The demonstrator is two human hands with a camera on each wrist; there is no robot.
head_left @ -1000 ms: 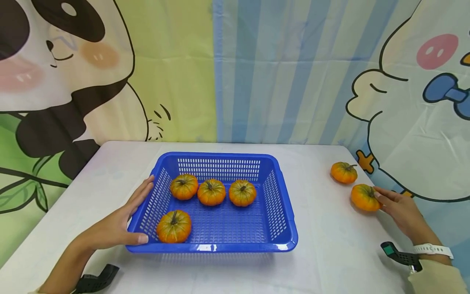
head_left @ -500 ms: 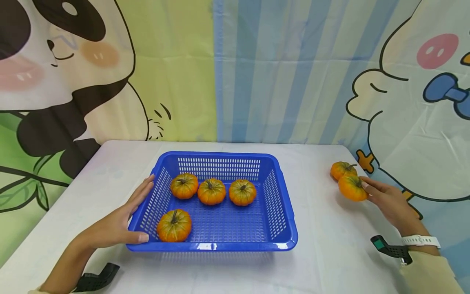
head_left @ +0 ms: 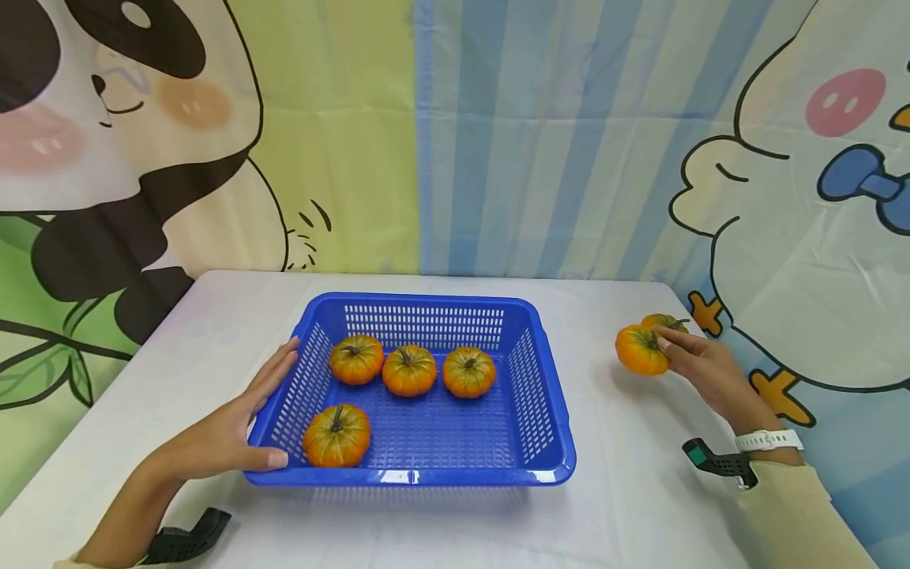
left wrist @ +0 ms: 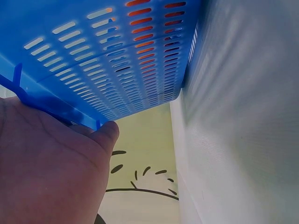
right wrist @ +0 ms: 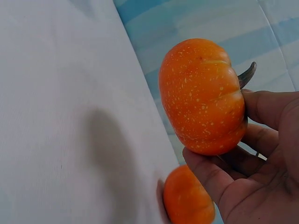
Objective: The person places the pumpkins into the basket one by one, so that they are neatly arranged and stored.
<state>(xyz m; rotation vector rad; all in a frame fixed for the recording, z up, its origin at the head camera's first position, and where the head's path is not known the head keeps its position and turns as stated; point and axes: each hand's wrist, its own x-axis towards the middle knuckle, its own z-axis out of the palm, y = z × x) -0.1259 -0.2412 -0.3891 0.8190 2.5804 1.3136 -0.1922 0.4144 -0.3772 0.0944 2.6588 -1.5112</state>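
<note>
In the head view my right hand (head_left: 711,371) holds a small orange pumpkin (head_left: 641,350) between thumb and fingers. The right wrist view shows that pumpkin (right wrist: 203,98) raised off the table, its shadow on the white cloth and its stem near my thumb. Partly behind it lies a second pumpkin (head_left: 665,322) on the table. My left hand (head_left: 220,438) rests against the left side of a blue plastic basket (head_left: 455,477), fingers extended along the side and thumb on the front corner. Inside the basket sit several pumpkins: a row at the back and one pumpkin (head_left: 337,436) at front left.
A white-covered table (head_left: 604,506) carries everything. Behind it hangs a printed curtain (head_left: 512,142) with cartoon animals. The table's right edge runs close beside the loose pumpkin.
My right hand has lifted the pumpkin from the table's right side and carried it leftward, in front of the other loose one. My left hand and the basket have stayed put.
</note>
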